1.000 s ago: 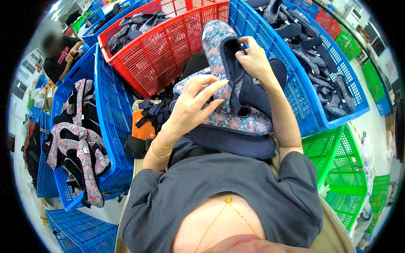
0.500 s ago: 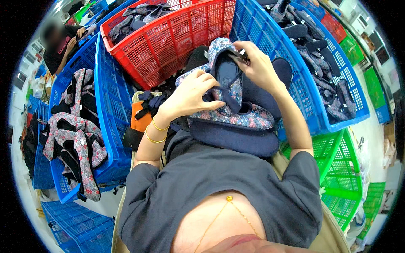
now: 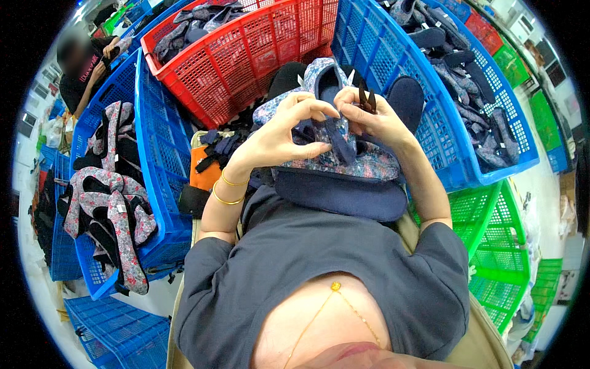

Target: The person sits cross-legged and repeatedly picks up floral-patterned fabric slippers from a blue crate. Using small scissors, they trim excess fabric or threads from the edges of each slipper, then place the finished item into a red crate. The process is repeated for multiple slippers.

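Observation:
A floral-patterned fabric shoe upper with navy lining (image 3: pixel 326 92) rests on a stack of similar pieces (image 3: pixel 335 178) on my lap. My left hand (image 3: pixel 286 132) pinches its navy strap and lining between thumb and fingers. My right hand (image 3: pixel 375 117) grips the same upper from the right and also holds small dark snips (image 3: pixel 367 98), blades pointing up. Both hands touch the piece at its middle.
A red crate (image 3: pixel 246 55) of uppers stands ahead, a blue crate (image 3: pixel 455 92) of finished pieces to the right, another blue crate (image 3: pixel 153 154) with floral pieces at left. Green crates (image 3: pixel 504 240) sit at lower right. Another person (image 3: pixel 86 67) works at far left.
The upper has been lowered and turned toward me, and both hands have closed in on its middle. The snips now show in my right hand.

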### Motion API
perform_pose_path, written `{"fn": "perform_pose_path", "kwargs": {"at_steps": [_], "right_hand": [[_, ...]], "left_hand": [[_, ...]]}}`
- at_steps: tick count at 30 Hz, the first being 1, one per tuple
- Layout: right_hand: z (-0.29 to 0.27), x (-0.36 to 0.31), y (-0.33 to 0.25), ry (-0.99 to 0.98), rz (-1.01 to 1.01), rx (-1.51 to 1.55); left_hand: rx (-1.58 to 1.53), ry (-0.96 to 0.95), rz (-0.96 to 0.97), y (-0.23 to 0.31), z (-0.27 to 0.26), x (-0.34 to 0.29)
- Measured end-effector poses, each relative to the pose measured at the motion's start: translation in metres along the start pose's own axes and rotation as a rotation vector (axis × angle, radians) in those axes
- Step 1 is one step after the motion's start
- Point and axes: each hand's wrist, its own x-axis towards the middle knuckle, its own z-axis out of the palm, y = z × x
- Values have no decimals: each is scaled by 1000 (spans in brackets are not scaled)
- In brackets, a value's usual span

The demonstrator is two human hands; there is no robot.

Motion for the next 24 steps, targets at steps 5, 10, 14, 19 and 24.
{"fn": "perform_pose_path", "kwargs": {"at_steps": [5, 10, 14, 19, 24], "right_hand": [[5, -3, -5, 84, -14, -52], [5, -4, -8, 126, 32, -70], [5, -3, -13, 278, -166, -471], [-1, -22, -44, 309, -243, -744], [12, -31, -64, 160, -262, -950]], "left_hand": [[69, 11, -27, 7, 4, 4], [248, 234, 90, 2, 15, 7], [513, 375, 270, 8, 7, 9], [243, 366, 113, 7, -4, 10], [29, 266, -61, 7, -11, 11]]}}
